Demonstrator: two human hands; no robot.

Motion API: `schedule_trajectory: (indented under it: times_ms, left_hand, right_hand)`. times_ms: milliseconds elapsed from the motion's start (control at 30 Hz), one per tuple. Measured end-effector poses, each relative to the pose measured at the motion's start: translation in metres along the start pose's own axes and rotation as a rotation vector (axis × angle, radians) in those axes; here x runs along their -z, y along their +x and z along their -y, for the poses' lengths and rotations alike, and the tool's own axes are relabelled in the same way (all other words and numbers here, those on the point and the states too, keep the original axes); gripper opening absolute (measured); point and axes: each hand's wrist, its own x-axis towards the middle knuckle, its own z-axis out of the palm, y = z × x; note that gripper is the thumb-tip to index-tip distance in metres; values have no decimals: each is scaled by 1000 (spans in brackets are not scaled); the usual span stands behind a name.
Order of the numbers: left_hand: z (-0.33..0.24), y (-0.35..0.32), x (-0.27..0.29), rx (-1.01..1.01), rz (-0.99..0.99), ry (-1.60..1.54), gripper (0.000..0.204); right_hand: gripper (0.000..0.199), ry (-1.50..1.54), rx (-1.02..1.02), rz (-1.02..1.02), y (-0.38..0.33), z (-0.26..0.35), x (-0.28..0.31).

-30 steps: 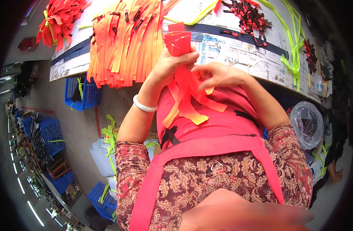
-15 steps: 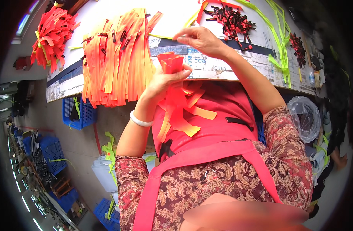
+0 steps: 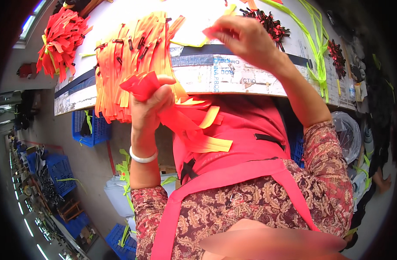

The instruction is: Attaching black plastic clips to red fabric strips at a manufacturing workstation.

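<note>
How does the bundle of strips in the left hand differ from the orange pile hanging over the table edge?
The bundle of strips is red mixed with orange and gripped in the left hand; the orange pile is plain orange and lies on the table. The bundle is far smaller than the pile. The pile carries dark clips; the bundle shows none. Both are flat strips hanging downward.

Blue crates (image 3: 91, 127); black clips (image 3: 267, 24); plastic bag (image 3: 346, 130)

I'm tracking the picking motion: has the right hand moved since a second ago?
Yes. The right hand left the red strip bundle in the left hand and went up over the white table.
</note>
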Motion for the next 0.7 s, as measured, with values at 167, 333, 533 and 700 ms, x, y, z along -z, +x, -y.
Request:
schedule_trajectory:
  times_ms: [167, 333, 533, 700]
  left_hand:
    - [30, -1, -11, 34, -114, 163, 29]
    - [56, -15, 17, 172, -98, 264, 24]
    - [82, -40, 40, 178, -200, 164, 20]
    - [100, -49, 47, 154, -221, 205, 14]
  right_hand:
    - [14, 531, -150, 201, -50, 55, -40]
    - [19, 825, -440, 202, -71, 43, -90]
    - [18, 741, -415, 155, -83, 35, -119]
    - [18, 644, -359, 133, -105, 35, -145]
